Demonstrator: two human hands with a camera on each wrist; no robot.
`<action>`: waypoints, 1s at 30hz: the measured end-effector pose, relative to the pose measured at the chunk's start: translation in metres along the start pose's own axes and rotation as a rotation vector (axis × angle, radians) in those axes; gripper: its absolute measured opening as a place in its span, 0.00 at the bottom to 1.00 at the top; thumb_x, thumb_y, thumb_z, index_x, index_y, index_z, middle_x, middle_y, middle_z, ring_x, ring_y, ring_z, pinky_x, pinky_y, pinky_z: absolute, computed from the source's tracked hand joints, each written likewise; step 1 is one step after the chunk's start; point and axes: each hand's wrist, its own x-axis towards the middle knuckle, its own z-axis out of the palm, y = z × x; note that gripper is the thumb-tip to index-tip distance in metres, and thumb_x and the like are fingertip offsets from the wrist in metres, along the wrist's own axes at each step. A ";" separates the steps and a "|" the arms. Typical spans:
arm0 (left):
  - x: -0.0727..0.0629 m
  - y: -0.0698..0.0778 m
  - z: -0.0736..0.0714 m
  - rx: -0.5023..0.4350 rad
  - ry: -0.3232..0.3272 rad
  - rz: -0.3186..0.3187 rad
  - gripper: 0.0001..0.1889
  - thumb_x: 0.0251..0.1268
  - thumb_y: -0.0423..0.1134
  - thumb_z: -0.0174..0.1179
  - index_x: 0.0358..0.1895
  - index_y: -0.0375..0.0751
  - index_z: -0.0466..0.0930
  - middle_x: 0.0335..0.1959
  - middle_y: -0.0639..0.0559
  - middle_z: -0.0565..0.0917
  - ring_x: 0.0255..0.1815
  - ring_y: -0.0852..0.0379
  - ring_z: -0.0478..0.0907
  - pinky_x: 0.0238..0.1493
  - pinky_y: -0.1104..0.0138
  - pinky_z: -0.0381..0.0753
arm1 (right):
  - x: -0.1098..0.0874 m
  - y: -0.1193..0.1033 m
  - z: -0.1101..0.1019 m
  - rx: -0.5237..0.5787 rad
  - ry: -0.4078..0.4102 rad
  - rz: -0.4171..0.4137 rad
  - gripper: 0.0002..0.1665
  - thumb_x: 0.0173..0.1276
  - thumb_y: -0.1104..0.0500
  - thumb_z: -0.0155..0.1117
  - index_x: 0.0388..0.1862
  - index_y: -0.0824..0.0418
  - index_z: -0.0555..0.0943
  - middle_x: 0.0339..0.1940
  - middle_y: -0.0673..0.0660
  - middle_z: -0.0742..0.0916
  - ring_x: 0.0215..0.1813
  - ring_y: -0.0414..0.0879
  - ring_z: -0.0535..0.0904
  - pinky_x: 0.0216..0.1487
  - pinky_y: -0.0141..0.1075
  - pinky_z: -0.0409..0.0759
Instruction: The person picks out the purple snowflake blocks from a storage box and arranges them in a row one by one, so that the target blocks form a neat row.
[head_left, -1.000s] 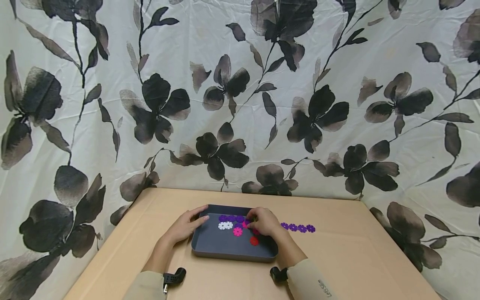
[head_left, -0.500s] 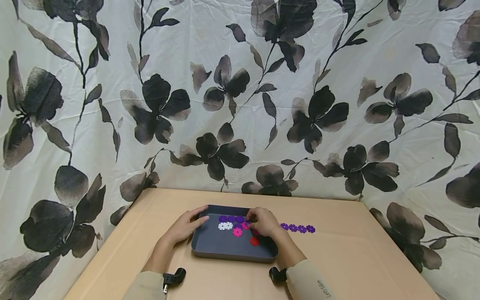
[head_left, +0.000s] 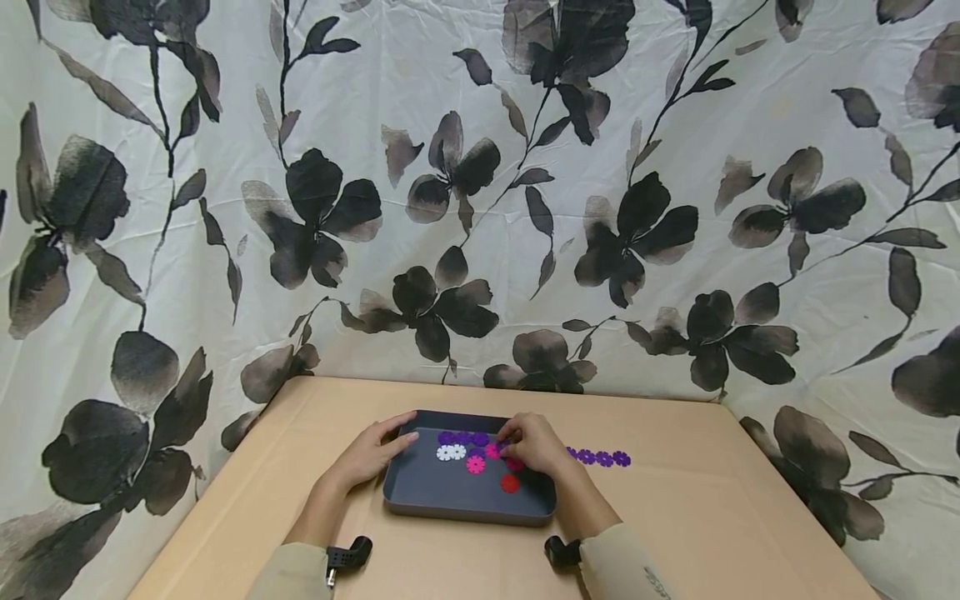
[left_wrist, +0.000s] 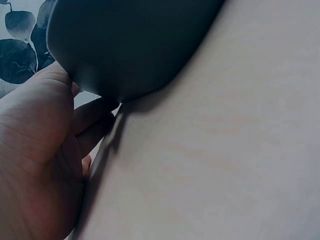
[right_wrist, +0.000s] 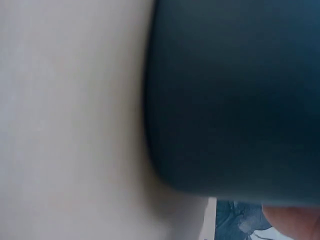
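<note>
My left hand (head_left: 372,451) grips the left side of a dark grey tray (head_left: 442,496), thumb over the rim. In the left wrist view the fingers (left_wrist: 95,117) reach behind the tray's corner. Over the tray's right part, my right hand (head_left: 534,443) bends down with thumb and fingertips together at a purple flower-shaped disc (head_left: 504,446), mostly hidden by them. Beside it lie pink discs (head_left: 476,465), a red disc (head_left: 509,483), two white discs (head_left: 451,452) and a row of purple discs (head_left: 462,437). The right wrist view shows mostly the tray's outer wall (right_wrist: 235,100).
On the tan tabletop (head_left: 712,500), right of the tray, a line of several purple discs (head_left: 603,457) is partly covered by the right hand and forearm. A cloth with dark flowers (head_left: 525,208) hangs behind the table.
My right hand has shifted slightly to the right and lifted a little, showing more of the pink discs beneath. The left hand and the tray stay where they were.
</note>
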 end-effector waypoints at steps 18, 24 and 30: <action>0.001 -0.001 -0.001 0.006 -0.005 0.007 0.35 0.73 0.63 0.60 0.78 0.56 0.69 0.80 0.45 0.68 0.83 0.38 0.58 0.82 0.37 0.54 | -0.027 0.011 -0.042 0.179 0.174 0.046 0.09 0.66 0.66 0.76 0.45 0.61 0.91 0.44 0.53 0.89 0.41 0.42 0.84 0.42 0.29 0.85; 0.001 -0.001 -0.001 0.006 -0.004 0.010 0.34 0.74 0.62 0.60 0.78 0.57 0.70 0.80 0.46 0.69 0.83 0.39 0.59 0.82 0.38 0.55 | -0.042 0.023 -0.066 0.225 0.247 0.078 0.09 0.65 0.66 0.76 0.45 0.62 0.90 0.45 0.56 0.90 0.41 0.43 0.87 0.43 0.28 0.86; 0.002 0.000 -0.002 0.001 -0.011 0.020 0.34 0.74 0.62 0.60 0.78 0.57 0.70 0.80 0.47 0.69 0.83 0.40 0.59 0.82 0.39 0.54 | -0.058 0.042 -0.090 0.235 0.319 0.117 0.12 0.66 0.64 0.75 0.48 0.63 0.89 0.44 0.61 0.92 0.40 0.44 0.87 0.41 0.28 0.85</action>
